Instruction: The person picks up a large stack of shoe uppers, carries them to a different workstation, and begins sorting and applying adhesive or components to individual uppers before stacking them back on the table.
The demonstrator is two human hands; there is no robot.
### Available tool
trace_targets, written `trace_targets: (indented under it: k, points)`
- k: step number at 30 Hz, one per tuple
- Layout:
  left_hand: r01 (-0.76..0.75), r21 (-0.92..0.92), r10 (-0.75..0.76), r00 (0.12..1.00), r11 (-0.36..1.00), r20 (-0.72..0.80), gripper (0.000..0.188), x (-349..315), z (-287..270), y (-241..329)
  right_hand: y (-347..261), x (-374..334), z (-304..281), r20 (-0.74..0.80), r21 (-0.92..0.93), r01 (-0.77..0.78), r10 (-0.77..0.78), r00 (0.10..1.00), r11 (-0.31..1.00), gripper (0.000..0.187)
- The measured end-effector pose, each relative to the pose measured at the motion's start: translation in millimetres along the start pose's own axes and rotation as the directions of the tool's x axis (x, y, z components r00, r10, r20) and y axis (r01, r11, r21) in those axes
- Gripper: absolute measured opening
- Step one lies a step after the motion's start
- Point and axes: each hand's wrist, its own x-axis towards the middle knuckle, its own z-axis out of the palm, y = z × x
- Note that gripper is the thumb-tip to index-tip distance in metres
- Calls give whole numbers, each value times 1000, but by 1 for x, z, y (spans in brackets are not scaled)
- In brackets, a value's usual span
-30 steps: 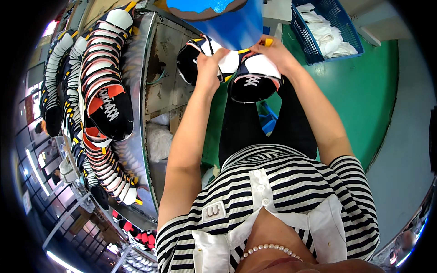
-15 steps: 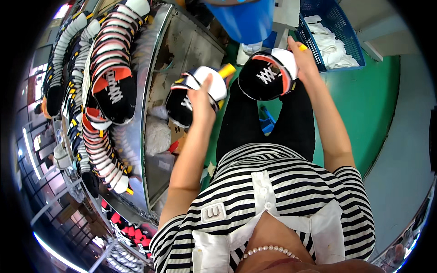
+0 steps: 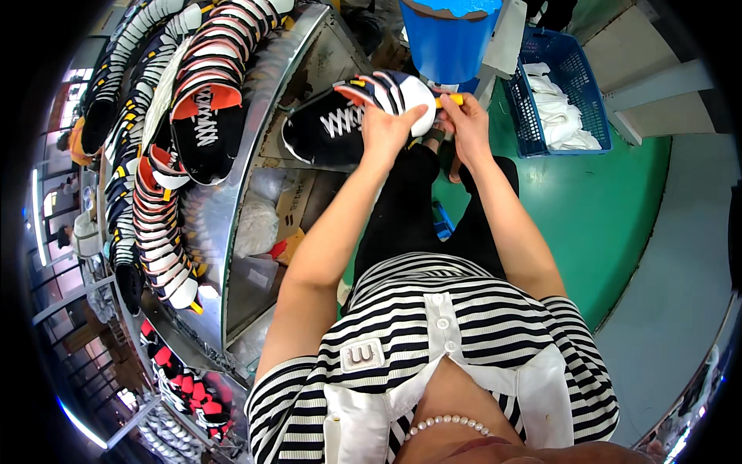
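In front of me, black shoe uppers with white laces, orange lining and white heels are nested one in another, toes to the left. My left hand wraps round their heel end, thumb on the white outer heel. A yellow pull tab sticks out from that heel. My right hand pinches this tab between thumb and fingers. How many uppers are nested is hard to tell, as the left hand covers part of them.
Long curved rows of nested uppers stand on a metal-edged bench at my left. Ahead is a blue bin. A blue basket of white pieces sits at the far right on the green floor. Plastic bags lie under the bench.
Half a second ago each hand held an upper apart from the other. Now the uppers are nested together in my left hand, and my right hand has moved left onto the yellow tab.
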Motion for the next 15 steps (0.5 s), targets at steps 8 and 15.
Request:
trace_targets:
  k: [8, 15]
  points:
    - [73, 31, -74, 996, 997, 49, 34, 50, 3, -19, 8, 30, -24, 84, 339, -213, 196, 977, 917, 11]
    - [634, -584, -525, 764, 507, 375, 26, 73, -6, -1, 3, 50, -15, 29, 414, -205, 212, 977, 887, 7]
